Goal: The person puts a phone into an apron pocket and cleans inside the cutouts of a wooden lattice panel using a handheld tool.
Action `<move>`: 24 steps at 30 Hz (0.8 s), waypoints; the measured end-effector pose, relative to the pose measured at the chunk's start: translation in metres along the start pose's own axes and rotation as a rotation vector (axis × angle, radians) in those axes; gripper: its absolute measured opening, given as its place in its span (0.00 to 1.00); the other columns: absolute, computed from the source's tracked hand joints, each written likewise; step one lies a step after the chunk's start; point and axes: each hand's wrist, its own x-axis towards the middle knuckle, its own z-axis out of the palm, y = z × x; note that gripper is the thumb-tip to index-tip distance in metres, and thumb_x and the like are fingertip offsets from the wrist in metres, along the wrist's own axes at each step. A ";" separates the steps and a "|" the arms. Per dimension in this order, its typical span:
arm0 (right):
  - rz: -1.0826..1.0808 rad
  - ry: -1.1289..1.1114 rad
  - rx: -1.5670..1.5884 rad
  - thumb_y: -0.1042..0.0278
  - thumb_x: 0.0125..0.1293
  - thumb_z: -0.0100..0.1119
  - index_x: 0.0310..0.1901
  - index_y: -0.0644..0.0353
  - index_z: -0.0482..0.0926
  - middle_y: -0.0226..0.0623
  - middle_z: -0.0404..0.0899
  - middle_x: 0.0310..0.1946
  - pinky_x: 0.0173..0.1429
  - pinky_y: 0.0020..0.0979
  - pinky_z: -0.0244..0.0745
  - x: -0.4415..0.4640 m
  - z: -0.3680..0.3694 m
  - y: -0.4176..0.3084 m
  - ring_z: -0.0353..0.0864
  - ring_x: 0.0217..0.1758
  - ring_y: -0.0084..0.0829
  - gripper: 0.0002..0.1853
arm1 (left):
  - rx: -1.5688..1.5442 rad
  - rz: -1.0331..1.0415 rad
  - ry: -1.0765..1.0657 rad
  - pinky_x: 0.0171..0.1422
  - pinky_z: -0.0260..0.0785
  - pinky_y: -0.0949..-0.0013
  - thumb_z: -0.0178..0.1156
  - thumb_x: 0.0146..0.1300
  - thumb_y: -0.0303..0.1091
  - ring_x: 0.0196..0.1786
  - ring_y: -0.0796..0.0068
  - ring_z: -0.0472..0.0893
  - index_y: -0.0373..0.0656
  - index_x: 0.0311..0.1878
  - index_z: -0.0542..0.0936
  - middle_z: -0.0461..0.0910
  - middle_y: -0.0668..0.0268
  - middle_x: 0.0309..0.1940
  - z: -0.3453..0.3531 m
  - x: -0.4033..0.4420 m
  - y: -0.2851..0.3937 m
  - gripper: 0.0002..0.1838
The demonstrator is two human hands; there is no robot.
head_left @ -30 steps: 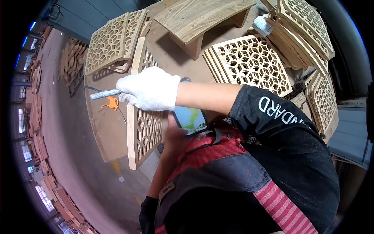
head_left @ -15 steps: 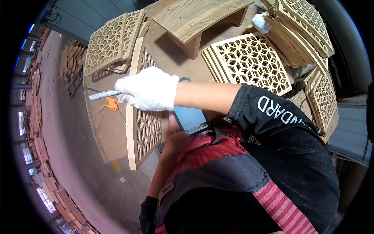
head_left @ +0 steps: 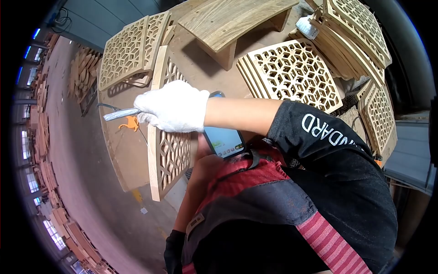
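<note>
My left hand [head_left: 203, 150], bare, is closed around a phone [head_left: 224, 139] with a lit screen, close to my body. Above it, my right hand [head_left: 172, 107] in a white glove is wrapped round a grey, narrow object [head_left: 121, 113] whose end sticks out to the left; its exact kind is unclear. The gloved hand hides part of the phone and part of a lattice wood panel [head_left: 171, 153] with a pale edge frame, standing on the table. Just below the grey object lies an orange tool [head_left: 130, 123].
The brown table [head_left: 130, 171] carries a small wooden bench [head_left: 235, 20], lattice panels at the back left [head_left: 125, 55], a lattice stack [head_left: 292, 73] in the middle, and curved panels [head_left: 340, 50] at the right. Wood pieces [head_left: 84, 71] lie beyond its left edge.
On the phone, the green and yellow picture has given way to a mostly pale blue screen with small icons. Both hands have stayed nearly in place.
</note>
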 end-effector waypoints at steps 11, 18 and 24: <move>0.000 -0.003 0.016 0.55 0.69 0.52 0.37 0.54 0.77 0.42 0.80 0.28 0.38 0.45 0.75 0.001 0.000 0.001 0.81 0.32 0.48 0.12 | 0.108 -0.030 0.012 0.58 0.79 0.59 0.54 0.44 0.25 0.58 0.55 0.79 0.37 0.74 0.52 0.72 0.50 0.61 0.000 0.002 0.003 0.48; 0.004 -0.081 -0.014 0.57 0.69 0.51 0.44 0.51 0.74 0.43 0.80 0.34 0.42 0.46 0.76 0.002 -0.003 0.001 0.81 0.36 0.51 0.09 | 0.087 -0.045 0.075 0.56 0.79 0.58 0.50 0.45 0.21 0.57 0.54 0.80 0.35 0.74 0.55 0.74 0.49 0.60 0.007 0.002 0.003 0.45; 0.015 -0.092 -0.012 0.57 0.69 0.50 0.44 0.51 0.74 0.43 0.80 0.34 0.42 0.46 0.76 0.002 -0.003 0.000 0.81 0.36 0.51 0.10 | 0.071 -0.014 -0.013 0.55 0.80 0.59 0.50 0.45 0.22 0.56 0.54 0.81 0.35 0.74 0.55 0.74 0.49 0.60 -0.012 0.004 -0.003 0.45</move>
